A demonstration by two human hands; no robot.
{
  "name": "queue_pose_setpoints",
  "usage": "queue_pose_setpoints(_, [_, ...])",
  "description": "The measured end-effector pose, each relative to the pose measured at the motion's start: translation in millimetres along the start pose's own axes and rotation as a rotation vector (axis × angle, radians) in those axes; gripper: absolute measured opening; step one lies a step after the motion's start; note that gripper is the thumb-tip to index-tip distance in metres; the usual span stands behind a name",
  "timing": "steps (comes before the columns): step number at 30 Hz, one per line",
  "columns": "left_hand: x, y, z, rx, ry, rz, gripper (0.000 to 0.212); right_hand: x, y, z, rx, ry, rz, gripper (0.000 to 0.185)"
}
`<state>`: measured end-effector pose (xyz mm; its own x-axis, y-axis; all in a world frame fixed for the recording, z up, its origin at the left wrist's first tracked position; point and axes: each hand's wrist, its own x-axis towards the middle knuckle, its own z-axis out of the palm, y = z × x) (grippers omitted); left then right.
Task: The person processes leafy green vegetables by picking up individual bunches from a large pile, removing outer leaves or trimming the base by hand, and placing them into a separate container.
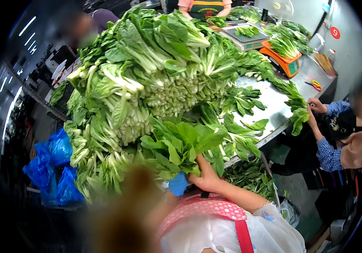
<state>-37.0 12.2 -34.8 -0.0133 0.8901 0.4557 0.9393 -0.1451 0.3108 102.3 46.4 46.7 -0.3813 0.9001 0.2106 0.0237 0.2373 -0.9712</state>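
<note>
A loose bunch of broad-leaved greens (pixel 181 142) is held upright against the front of my apron. My right hand (pixel 204 178), bare, grips its lower right side, with the fingers partly covered by leaves. Low on the left of the same bunch is my left hand (pixel 177 184) in a blue glove, its fingers mostly hidden. Just beyond rises a tall heap of leafy greens (pixel 168 91), stacked with many pale stem ends facing me. More loose greens (pixel 241 136) lie to the right at the edge of the metal table (pixel 271 109).
An orange scale (pixel 283 60) and a flat silver scale (pixel 244 34) carry greens. Scissors (pixel 314 85) lie on the table. Co-workers stand at the far side and the right; one handles greens. Blue plastic bags (pixel 54 158) sit left; a crate of leaves (pixel 250 177) stands below the table edge.
</note>
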Motion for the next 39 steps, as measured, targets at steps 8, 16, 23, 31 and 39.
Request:
queue_pose_setpoints(8, [31.1,34.2,-28.4,-0.752,0.078,-0.24,0.059,19.0,-13.4,16.6,0.275,0.196,0.052,0.051])
queue_pose_setpoints(16, [54.8,57.6,-88.1,-0.398,0.161,0.207,0.054,22.2,-8.2,-11.4,1.016,0.21,0.411,0.032])
queue_pose_setpoints(23, [69.4,60.9,-83.3,-0.382,0.33,0.498,0.019,2.2,-5.4,-2.5,1.384,0.099,0.6,0.04])
queue_pose_setpoints(31, [73.9,70.0,-67.6,-0.423,0.217,0.588,0.027,16.0,-20.6,-24.4,1.075,0.173,0.625,0.027])
queue_pose_setpoints(39, [72.1,65.9,-74.0,-0.262,0.028,0.296,0.035,72.6,-8.6,-152.1,0.273,0.535,0.517,0.039])
